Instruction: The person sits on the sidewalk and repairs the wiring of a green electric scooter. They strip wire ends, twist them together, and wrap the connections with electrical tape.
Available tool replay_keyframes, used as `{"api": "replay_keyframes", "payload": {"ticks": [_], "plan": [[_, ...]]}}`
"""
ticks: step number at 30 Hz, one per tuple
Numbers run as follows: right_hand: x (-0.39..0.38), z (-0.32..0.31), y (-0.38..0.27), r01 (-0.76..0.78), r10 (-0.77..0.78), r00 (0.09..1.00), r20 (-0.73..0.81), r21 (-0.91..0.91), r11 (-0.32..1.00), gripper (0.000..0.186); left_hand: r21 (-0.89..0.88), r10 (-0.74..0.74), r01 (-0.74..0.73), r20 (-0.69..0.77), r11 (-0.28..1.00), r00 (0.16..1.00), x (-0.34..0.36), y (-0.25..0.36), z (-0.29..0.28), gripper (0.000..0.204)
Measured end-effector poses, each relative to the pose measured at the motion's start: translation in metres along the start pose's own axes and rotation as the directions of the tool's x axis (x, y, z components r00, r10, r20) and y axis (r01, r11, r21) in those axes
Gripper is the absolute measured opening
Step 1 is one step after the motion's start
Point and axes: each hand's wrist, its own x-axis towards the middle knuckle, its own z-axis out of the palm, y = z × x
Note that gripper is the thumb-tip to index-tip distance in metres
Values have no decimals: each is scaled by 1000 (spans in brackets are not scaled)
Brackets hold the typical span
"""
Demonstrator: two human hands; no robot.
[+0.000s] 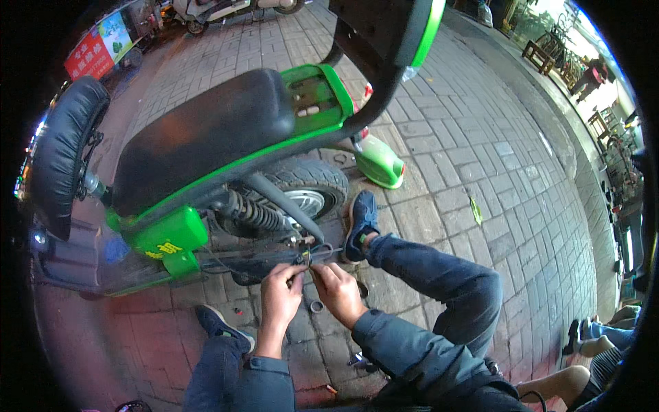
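My left hand [280,295] and my right hand [338,292] meet fingertip to fingertip beside the rear of a green and black electric scooter [206,130]. Both are closed in a pinch on thin wires [308,257], whose ends my fingers mostly hide. Just beyond the fingers are the scooter's rear wheel [312,185] and a coil-spring shock absorber [254,209]. A small grey ring, like a tape roll [316,306], lies on the paving under my hands. Close to my right wrist is a dark ring-shaped thing [362,289], partly covered.
My blue shoes [362,218] stand on brick paving [480,172] either side of my hands. A green rear fender piece [381,165] hangs behind the wheel. Small bits, one red [238,311], lie on the ground. Another person's bare leg [566,384] shows at lower right.
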Motion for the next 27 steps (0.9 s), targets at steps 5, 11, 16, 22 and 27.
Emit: {"api": "replay_keyframes", "payload": {"ticks": [5,11,16,22,27], "plan": [[8,-5,-9,-118,122,992,-29,111,987,12,18,28,-28,-16,999,999,4,4,4,12],[-3,-12,-7,-87,92,995,-37,127,988,28,34,13,-12,-32,999,999,0,7,2,13],[-5,-7,6,24,-25,990,139,4,1000,38,2,-15,15,-21,1000,1000,-2,-3,4,13],[-6,7,18,4,-9,994,107,53,999,30,-45,-43,42,-21,998,999,2,-14,11,14],[12,25,10,-757,531,585,614,648,85,23,99,34,-30,-39,995,999,1,-14,8,13]]}}
